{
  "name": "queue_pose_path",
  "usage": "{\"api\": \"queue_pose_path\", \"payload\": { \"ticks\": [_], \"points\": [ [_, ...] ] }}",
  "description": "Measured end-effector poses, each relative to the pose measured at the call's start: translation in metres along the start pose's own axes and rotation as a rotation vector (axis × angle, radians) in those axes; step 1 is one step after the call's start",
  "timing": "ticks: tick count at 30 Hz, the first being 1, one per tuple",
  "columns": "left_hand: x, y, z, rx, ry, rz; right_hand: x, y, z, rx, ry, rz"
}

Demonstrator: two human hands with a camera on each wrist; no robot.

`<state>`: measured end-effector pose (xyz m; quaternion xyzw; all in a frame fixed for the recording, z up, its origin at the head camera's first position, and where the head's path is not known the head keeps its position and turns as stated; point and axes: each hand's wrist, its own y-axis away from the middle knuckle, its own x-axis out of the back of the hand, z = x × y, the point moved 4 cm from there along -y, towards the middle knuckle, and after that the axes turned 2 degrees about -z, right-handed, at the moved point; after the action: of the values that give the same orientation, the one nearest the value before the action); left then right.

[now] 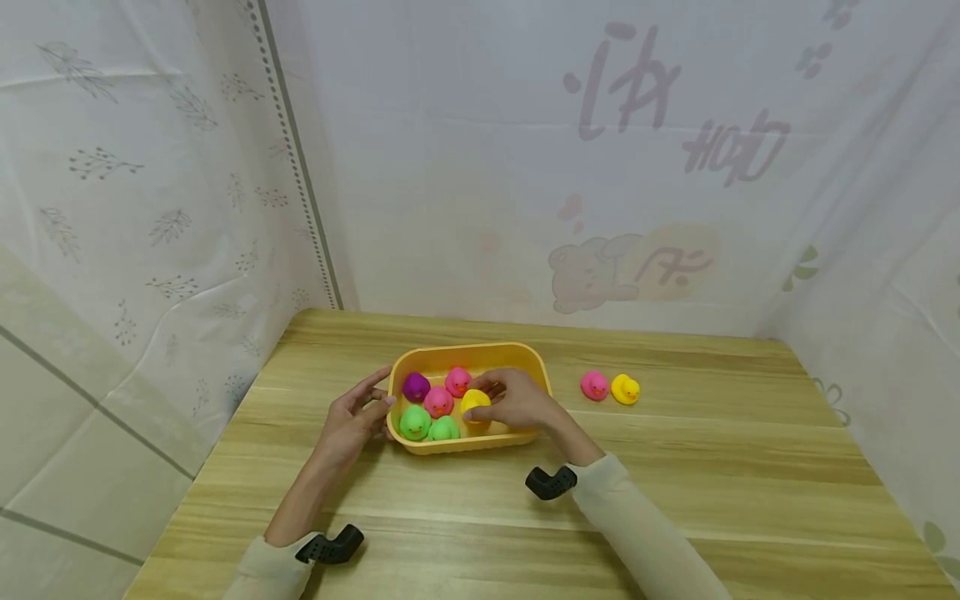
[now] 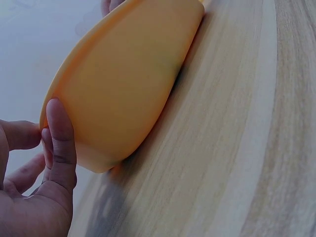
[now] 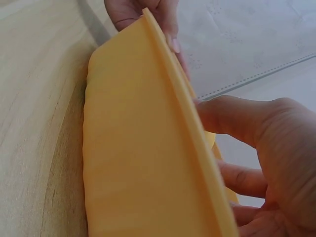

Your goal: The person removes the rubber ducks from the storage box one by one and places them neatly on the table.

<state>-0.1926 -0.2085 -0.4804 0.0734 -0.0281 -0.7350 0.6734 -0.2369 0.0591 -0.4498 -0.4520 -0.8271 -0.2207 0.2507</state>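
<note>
A yellow plastic basket stands on the wooden table with several rubber ducks in it. My left hand holds its left end; in the left wrist view, the fingers meet the rim and outer wall. Reaching over the right part of the basket, my right hand pinches a yellow rubber duck between thumb and fingers. Left of that duck are a purple duck, two pink ducks and two green ducks. In the right wrist view, the basket's wall hides most of the pinched duck.
To the right of the basket, a pink duck and another yellow duck sit side by side on the table. Printed cloth hangs behind the table and at both sides.
</note>
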Motion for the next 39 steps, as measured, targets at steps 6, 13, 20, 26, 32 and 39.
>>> {"api": "queue_pose_path", "payload": {
  "ticks": [6, 13, 20, 26, 32, 39],
  "points": [
    [0.000, 0.000, 0.000, -0.003, 0.001, -0.001, 0.003, 0.006, 0.000, 0.012, -0.044, 0.024],
    [0.000, 0.000, 0.000, -0.007, 0.000, -0.001, 0.009, 0.017, -0.001, 0.029, -0.154, 0.064],
    [0.000, 0.000, 0.001, -0.007, -0.002, -0.003, 0.019, 0.028, 0.002, 0.054, -0.212, 0.103],
    [0.001, -0.001, -0.001, -0.004, 0.009, 0.003, 0.031, 0.036, 0.006, 0.044, -0.220, 0.137],
    [0.001, -0.002, -0.002, -0.004, -0.010, 0.014, 0.039, 0.045, 0.009, 0.042, -0.258, 0.156],
    [0.001, -0.002, -0.002, -0.007, -0.015, 0.012, 0.047, 0.053, 0.013, 0.064, -0.267, 0.185]
  ]
}}
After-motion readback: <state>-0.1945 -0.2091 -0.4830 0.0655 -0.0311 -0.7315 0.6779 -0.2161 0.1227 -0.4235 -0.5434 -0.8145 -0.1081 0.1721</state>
